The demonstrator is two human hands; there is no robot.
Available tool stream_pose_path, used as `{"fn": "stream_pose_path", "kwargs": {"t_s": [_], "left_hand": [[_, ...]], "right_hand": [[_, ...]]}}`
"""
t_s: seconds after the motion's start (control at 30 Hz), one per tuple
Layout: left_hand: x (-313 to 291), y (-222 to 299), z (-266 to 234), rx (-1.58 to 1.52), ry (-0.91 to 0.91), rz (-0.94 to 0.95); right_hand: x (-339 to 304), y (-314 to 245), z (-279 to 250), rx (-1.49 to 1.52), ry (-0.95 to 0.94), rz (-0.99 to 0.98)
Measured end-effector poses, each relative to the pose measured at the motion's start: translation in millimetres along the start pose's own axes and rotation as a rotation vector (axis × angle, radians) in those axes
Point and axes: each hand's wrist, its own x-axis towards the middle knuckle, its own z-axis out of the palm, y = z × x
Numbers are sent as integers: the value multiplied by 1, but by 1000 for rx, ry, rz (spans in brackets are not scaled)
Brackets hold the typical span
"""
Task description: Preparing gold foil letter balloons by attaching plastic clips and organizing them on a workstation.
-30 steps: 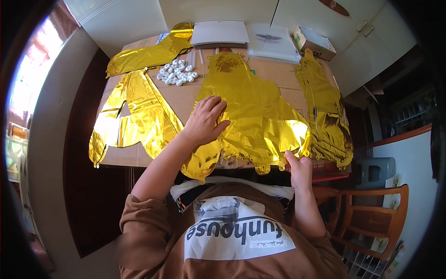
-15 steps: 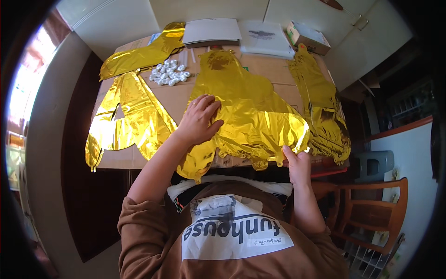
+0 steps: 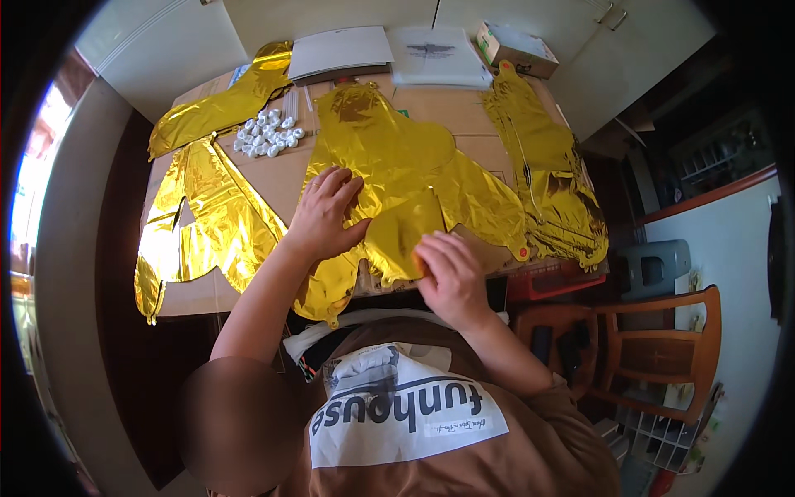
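Observation:
A flat gold foil balloon (image 3: 381,137) lies across the middle of the table. Palm down on its left part rests my left hand (image 3: 325,217), fingers slightly apart and thumb stretched out beside a raised fold. My right hand (image 3: 451,277) is closed on the balloon's near edge and holds a lifted flap of it, folded up toward the middle. Part of the grip is hidden by the fingers. To the left lies another gold foil balloon, shaped like an A (image 3: 236,203). A third, bent balloon (image 3: 211,112) lies behind that one.
A crumpled gold balloon (image 3: 542,149) lies on the cardboard-covered table's right side. Small white rounded pieces (image 3: 267,132) are heaped at the back left. Stacked white sheets (image 3: 341,45), a clear packet (image 3: 435,58) and a box (image 3: 517,50) line the back. A wooden chair (image 3: 654,348) stands right.
My right hand has moved left and inward from the balloon's right corner, folding its near edge over. My left hand stays on the foil. The whole view has shifted slightly.

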Motion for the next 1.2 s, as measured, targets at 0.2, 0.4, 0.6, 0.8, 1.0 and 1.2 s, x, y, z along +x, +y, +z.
{"fn": "stream_pose_path", "kwargs": {"t_s": [0.2, 0.4, 0.6, 0.8, 1.0, 1.2], "left_hand": [[-3, -2, 2, 17, 2, -8], [-2, -1, 1, 13, -6, -9], [0, -2, 4, 15, -8, -7], [0, -2, 2, 4, -8, -13], [-1, -4, 4, -2, -18, -33], [-6, -9, 9, 6, -4, -48]], "right_hand": [[1, 23, -30, 432, -279, -44], [9, 66, -16, -44, -253, -83], [12, 63, -2, -113, -313, -136], [14, 60, -2, -134, -346, -119], [18, 46, -21, -33, -267, -155], [-5, 6, -3, -48, -375, -226]]}}
